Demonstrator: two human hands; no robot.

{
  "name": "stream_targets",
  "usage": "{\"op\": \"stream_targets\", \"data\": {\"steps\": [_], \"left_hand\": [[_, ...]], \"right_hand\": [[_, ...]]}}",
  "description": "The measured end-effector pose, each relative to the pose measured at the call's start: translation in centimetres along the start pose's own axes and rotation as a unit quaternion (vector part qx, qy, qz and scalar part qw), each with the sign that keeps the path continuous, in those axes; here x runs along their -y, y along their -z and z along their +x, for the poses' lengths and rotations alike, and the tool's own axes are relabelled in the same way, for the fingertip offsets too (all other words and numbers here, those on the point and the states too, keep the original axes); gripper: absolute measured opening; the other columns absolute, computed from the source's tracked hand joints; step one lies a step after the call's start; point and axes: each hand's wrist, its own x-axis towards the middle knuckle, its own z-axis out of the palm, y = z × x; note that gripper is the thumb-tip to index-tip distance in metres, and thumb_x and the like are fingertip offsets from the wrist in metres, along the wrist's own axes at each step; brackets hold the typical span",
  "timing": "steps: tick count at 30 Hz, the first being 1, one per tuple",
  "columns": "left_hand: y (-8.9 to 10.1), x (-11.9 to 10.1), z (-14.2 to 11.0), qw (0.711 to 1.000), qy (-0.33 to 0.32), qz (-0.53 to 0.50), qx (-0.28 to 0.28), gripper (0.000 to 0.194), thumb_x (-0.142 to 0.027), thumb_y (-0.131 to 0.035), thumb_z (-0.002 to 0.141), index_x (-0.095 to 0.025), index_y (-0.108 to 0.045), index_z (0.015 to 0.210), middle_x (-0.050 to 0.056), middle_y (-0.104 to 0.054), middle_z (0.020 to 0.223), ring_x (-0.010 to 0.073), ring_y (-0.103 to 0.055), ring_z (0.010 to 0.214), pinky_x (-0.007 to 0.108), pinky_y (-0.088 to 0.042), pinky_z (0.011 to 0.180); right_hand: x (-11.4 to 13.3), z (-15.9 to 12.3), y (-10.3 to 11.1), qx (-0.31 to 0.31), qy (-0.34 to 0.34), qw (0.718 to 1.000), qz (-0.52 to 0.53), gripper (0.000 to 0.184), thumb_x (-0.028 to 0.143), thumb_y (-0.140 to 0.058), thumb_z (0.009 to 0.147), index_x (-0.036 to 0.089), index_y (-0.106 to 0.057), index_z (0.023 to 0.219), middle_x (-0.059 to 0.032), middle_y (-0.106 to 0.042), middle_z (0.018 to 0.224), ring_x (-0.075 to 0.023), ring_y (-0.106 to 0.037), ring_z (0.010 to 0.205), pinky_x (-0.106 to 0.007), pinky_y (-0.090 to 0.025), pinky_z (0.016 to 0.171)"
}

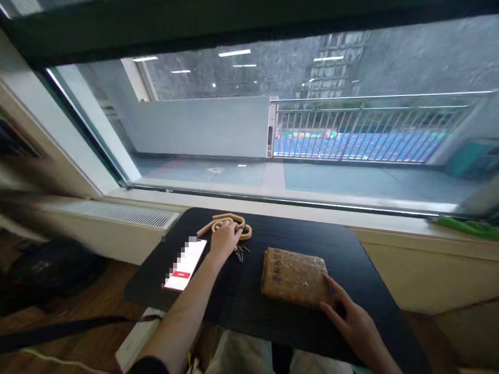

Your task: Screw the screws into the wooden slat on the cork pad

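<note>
Left of centre, wooden loops (231, 215) are covered by the left hand (226, 238), its grip indeterminable, with screws (240, 254) left loose nearby; right of centre, a brown block (295, 277), not yet lifted, is touched by the spread right hand (356, 324).

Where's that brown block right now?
In the head view, the brown block lies on the black table, right of centre, with the right hand at its right edge and small metal pieces off to its left.
</note>
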Motion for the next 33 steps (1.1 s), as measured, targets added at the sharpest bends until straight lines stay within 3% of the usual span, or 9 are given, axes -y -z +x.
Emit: {"op": "stream_targets", "data": {"steps": [12,20,25,33], "left_hand": [[-1.2,-1.0,1.7,0.997,-0.044,0.011,0.057,0.029,-0.026,-0.047,0.095,-0.019,-0.068,0.114,0.012,-0.067,0.116,0.0271,-0.065,0.108,0.033,-0.053,0.082],[-1.4,-1.2,1.0,0.995,-0.072,0.029,0.069,0.023,-0.023,-0.054,0.088,-0.019,-0.075,0.097,0.013,-0.070,0.111,0.0299,-0.063,0.109,0.038,-0.053,0.087],[-1.9,-0.8,0.9,0.992,-0.097,0.029,0.070,0.020,-0.026,-0.057,0.091,-0.021,-0.076,0.095,0.011,-0.071,0.113,0.0290,-0.060,0.112,0.039,-0.049,0.093],[-1.5,-0.8,1.2,0.993,-0.094,0.032,0.069,0.023,-0.025,-0.054,0.094,-0.021,-0.076,0.099,0.012,-0.070,0.108,0.0279,-0.062,0.107,0.034,-0.051,0.082]], "right_hand": [[-1.2,-0.3,-0.5,-0.049,0.042,0.998,-0.009,0.070,0.059,-0.052,0.081,0.025,-0.051,0.142,-0.0016,-0.072,0.085,-0.0211,-0.070,0.066,-0.030,-0.051,0.062],[-2.1,-0.2,-0.6,-0.022,0.049,0.999,-0.006,0.069,0.059,-0.053,0.085,0.025,-0.046,0.145,-0.0017,-0.072,0.088,-0.0199,-0.070,0.067,-0.028,-0.051,0.063],[-1.9,-0.3,-0.5,-0.027,0.046,0.998,-0.016,0.070,0.060,-0.052,0.085,0.026,-0.047,0.145,-0.0016,-0.071,0.088,-0.0190,-0.067,0.061,-0.029,-0.050,0.062],[-1.8,-0.1,-0.5,-0.021,0.043,0.999,-0.016,0.072,0.062,-0.051,0.084,0.025,-0.046,0.146,-0.0031,-0.072,0.090,-0.0198,-0.068,0.064,-0.029,-0.050,0.062]]}}
